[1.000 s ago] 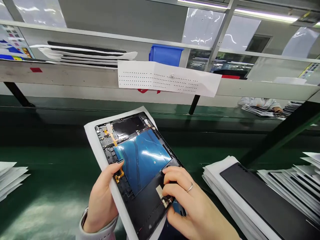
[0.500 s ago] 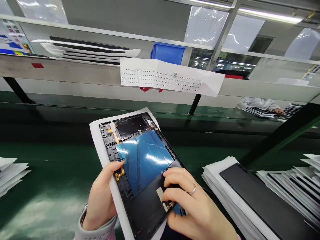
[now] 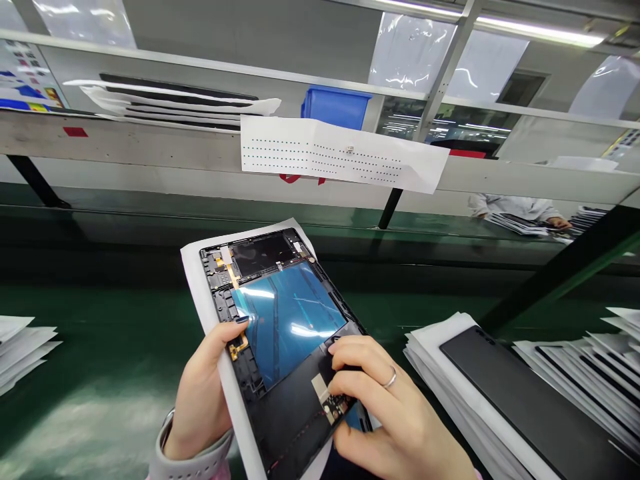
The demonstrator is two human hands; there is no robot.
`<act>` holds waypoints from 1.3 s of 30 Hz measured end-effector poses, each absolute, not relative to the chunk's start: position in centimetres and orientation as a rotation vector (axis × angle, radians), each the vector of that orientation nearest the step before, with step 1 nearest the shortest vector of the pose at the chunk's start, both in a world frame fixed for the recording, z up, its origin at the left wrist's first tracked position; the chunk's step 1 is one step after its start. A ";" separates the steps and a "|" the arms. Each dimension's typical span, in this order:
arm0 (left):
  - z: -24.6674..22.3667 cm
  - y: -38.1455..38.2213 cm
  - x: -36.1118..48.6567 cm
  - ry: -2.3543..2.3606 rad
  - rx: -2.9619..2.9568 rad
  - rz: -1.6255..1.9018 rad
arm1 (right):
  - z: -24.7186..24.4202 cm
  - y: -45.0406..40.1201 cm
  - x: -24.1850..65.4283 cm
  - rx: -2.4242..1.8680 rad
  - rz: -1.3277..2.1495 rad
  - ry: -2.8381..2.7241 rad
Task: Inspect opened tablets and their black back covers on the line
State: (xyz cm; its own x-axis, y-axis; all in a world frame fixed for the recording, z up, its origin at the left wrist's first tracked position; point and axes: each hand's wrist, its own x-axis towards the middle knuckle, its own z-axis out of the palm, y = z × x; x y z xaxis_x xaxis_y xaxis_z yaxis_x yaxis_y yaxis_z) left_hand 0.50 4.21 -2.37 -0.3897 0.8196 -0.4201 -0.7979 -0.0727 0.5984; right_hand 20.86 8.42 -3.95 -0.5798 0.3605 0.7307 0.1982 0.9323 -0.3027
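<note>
An opened tablet (image 3: 295,320), with blue film over its middle and bare inner parts at the top, tilts in front of me on a white foam sheet (image 3: 203,287). My left hand (image 3: 207,380) grips the left edge of both, thumb on top. Over the lower end lies a black panel (image 3: 285,427) with a small circuit board and a thin dark red wire. My right hand (image 3: 385,400) pinches this panel at its right edge by the board, fingers above and thumb below. More blue shows under the panel; its lower end leaves the frame.
At right, a dark tablet cover (image 3: 530,400) tops a stack of white sheets (image 3: 430,340), beside more layered covers (image 3: 585,380). White sheets (image 3: 25,347) sit at left on the green bench (image 3: 100,400). A shelf (image 3: 165,143) crosses ahead, holding a blue bin (image 3: 335,107). A co-worker's hand (image 3: 557,222) is far right.
My right hand has shifted slightly right, and the black panel's angle has changed a little, showing more of the circuit board and wire. My left hand stays nearly still.
</note>
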 end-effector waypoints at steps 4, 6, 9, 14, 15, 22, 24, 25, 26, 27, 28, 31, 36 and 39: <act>-1.6 3.8 0.8 1.071 0.089 1.786 | -3.4 8.3 20.8 -0.310 0.126 -2.212; -1.1 3.6 1.1 1.076 0.086 1.798 | -3.1 8.2 20.7 -0.289 0.105 -2.223; -0.7 3.6 1.5 1.026 0.074 1.769 | -2.7 7.8 20.9 -0.344 0.148 -2.267; -0.4 3.9 1.9 0.982 0.060 1.733 | -2.7 7.2 22.4 -0.358 0.467 -2.214; -0.4 4.0 1.9 1.005 0.059 1.759 | -2.9 7.2 22.7 -0.428 0.520 -2.101; -1.2 3.6 1.5 1.087 0.104 1.740 | -4.0 10.1 23.2 -0.948 1.113 -1.493; -1.3 3.5 1.7 1.004 0.104 1.670 | -3.8 10.7 22.8 -0.843 1.390 -1.488; -1.3 3.4 1.9 0.966 0.111 1.661 | -3.6 10.8 22.6 -0.799 1.501 -1.481; -1.3 3.4 2.1 0.935 0.126 1.660 | -3.3 10.7 22.4 -0.776 1.589 -1.463; -1.4 3.4 2.3 0.905 0.144 1.657 | -3.1 10.6 22.2 -0.775 1.652 -1.432; -1.4 3.4 2.4 0.872 0.162 1.642 | -2.9 10.5 22.1 -0.791 1.690 -1.392; -1.7 3.4 2.3 0.732 0.194 1.514 | -2.8 10.2 22.0 -0.852 1.651 -1.318; -2.7 3.4 1.2 0.555 0.315 1.425 | -3.3 9.9 22.3 -0.934 1.399 -1.361; -3.1 3.6 0.8 0.495 0.381 1.380 | -3.3 9.5 22.5 -0.984 1.318 -1.356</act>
